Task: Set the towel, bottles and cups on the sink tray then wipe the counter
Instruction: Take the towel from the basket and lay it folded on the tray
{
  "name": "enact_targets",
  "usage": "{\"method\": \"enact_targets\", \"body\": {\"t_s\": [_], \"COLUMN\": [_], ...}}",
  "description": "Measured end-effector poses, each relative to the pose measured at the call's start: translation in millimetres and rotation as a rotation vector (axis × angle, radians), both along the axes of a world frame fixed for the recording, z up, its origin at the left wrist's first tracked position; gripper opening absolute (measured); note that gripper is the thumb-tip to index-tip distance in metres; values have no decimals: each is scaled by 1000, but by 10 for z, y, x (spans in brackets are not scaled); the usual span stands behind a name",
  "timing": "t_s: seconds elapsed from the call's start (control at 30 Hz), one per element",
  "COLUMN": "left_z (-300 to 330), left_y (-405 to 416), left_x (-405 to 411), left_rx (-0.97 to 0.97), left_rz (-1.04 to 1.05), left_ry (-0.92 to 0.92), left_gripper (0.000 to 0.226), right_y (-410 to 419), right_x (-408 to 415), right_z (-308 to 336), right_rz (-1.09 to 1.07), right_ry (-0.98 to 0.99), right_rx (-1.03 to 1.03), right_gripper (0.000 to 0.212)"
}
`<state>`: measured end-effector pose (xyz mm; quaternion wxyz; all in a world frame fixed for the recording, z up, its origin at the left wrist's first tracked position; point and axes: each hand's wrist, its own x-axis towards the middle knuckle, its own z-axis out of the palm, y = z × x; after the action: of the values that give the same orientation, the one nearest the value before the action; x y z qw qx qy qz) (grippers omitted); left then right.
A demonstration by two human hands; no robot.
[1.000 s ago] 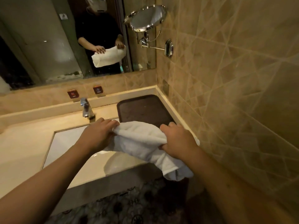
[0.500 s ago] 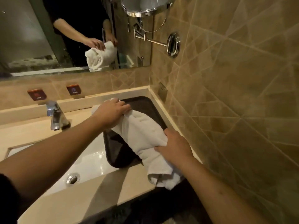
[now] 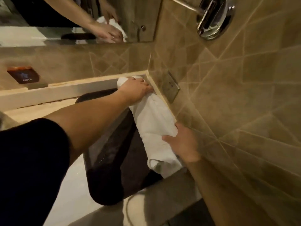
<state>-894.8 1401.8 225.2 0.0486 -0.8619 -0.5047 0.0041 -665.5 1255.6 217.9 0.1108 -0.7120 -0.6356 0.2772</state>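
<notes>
A white towel (image 3: 153, 126), thick and loosely rolled into a long soft bundle with creases along it, is laid along the side of the dark tray (image 3: 110, 160) that lies nearest the tiled wall (image 3: 244, 95). Its far end is pushed into the corner behind the tray, and its near end is bunched into folds at the tray's front edge. The far end is gripped by the left hand (image 3: 136, 90), whose fingers are curled over the cloth. The near part is held by the right hand (image 3: 182, 144), fingers bent round the roll, thumb laid across its top. The tray is a dark brown rectangle with rounded corners, set on the pale stone worktop (image 3: 78, 190). Beside the towel, a metal socket plate (image 3: 171, 87) is set in the wall. Behind the tray, a mirror (image 3: 65, 18) is mounted, in which the hands and towel are reflected.
</notes>
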Motion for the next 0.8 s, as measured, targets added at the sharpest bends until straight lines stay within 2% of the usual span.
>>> {"method": "enact_targets", "body": {"t_s": [0.1,0.13,0.2,0.27,0.33,0.4,0.47,0.57,0.67,0.8], "left_z": [-237,-312,-477,-655,-793,-879,-945,-1013,-1030,-973], "left_y": [161,168,115,62,70,122,172,238,309,327], "left_x": [121,149,179,186,179,147,131,118,62,-8], "left_rx": [-18,23,119,84,-139,-301,-323,-326,-352,-430], "left_rz": [80,156,381,542,572,526,471,453,447,420], "left_ry": [-160,-255,-440,-626,-806,-895,-881,-756,-645,-628], "left_gripper": [41,41,49,59,64,67,69,74,78,76], "right_y": [69,47,-51,-185,-296,-354,-360,-366,-397,-406], "right_x": [19,11,-27,-127,-210,-234,-175,4,80,-17], "right_z": [-75,-97,-167,-269,-403,-517,-562,-628,-704,-713], "right_rz": [48,98,271,440,595,651,680,749,760,732], "right_ry": [-260,-356,-503,-492,-511,-542,-569,-561,-566,-604], "right_rx": [-22,84,437,614,556,343,237,213,219,183], "right_gripper": [68,64,43,40,38,57,75,92,90,90]}}
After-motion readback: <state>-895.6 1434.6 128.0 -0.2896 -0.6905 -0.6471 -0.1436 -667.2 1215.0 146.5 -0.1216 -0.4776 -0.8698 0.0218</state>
